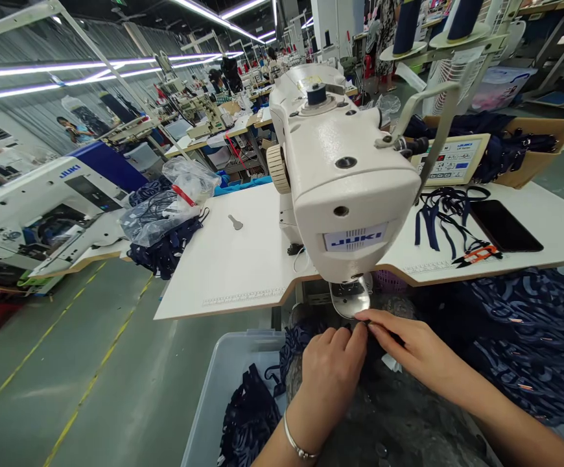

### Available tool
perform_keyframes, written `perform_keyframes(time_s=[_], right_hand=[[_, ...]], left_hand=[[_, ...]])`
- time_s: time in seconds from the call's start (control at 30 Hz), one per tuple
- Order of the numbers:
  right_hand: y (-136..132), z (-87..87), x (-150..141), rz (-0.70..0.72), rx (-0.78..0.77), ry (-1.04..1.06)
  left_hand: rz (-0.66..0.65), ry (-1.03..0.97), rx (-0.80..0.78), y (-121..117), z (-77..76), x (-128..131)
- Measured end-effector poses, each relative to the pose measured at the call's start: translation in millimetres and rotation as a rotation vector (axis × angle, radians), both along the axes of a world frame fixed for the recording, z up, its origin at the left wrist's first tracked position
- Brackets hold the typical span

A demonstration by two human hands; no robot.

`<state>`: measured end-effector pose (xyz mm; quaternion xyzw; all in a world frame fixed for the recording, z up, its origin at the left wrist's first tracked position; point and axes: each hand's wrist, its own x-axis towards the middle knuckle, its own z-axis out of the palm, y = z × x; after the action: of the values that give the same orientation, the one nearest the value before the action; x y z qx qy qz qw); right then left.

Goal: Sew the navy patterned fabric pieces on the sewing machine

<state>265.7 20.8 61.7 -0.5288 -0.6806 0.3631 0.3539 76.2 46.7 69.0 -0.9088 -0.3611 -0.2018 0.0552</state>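
Note:
My left hand (333, 363) is closed, its curled fingertips pinching a dark piece of fabric just in front of the sewing machine (354, 168). Thumb and fingers of my right hand (403, 340) are pressed together on the same small piece, touching my left fingers. Most of that piece is hidden by the fingers. Right behind the fingertips is the machine's metal sewing plate (350, 298), below the needle head. A navy patterned garment (297, 344) hangs beside my left hand, over my dark-clothed lap. A small white tag (391, 363) shows below my right hand.
A pale plastic bin (214, 383) with navy garments (247, 415) stands at lower left. On the white table (243, 259) lie navy straps (437, 220), orange thread snips (479, 255) and a phone (505, 226). More patterned fabric (529, 337) spreads at right.

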Motion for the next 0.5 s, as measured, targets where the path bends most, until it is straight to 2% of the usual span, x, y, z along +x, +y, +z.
perform_keyframes(time_s=[0.1,0.23,0.3,0.4,0.5], right_hand=[[2,1.1,0,-0.073,0.031,0.001],[6,0.0,-6,-0.263,0.176,0.072],[6,-1.8,-7,-0.307,0.180,0.085],[6,-4.4,-3,-0.248,0.149,0.084],[3,-4.9,5,-0.111,0.163,0.001]], left_hand=[[0.003,-0.016,-0.032,1,-2.0,3],[-0.005,-0.111,-0.057,-1,-4.4,8],[-0.022,-0.139,-0.050,-1,-5.2,8],[-0.033,-0.166,-0.042,1,-4.6,4],[-0.027,-0.141,-0.092,3,-0.6,0]])
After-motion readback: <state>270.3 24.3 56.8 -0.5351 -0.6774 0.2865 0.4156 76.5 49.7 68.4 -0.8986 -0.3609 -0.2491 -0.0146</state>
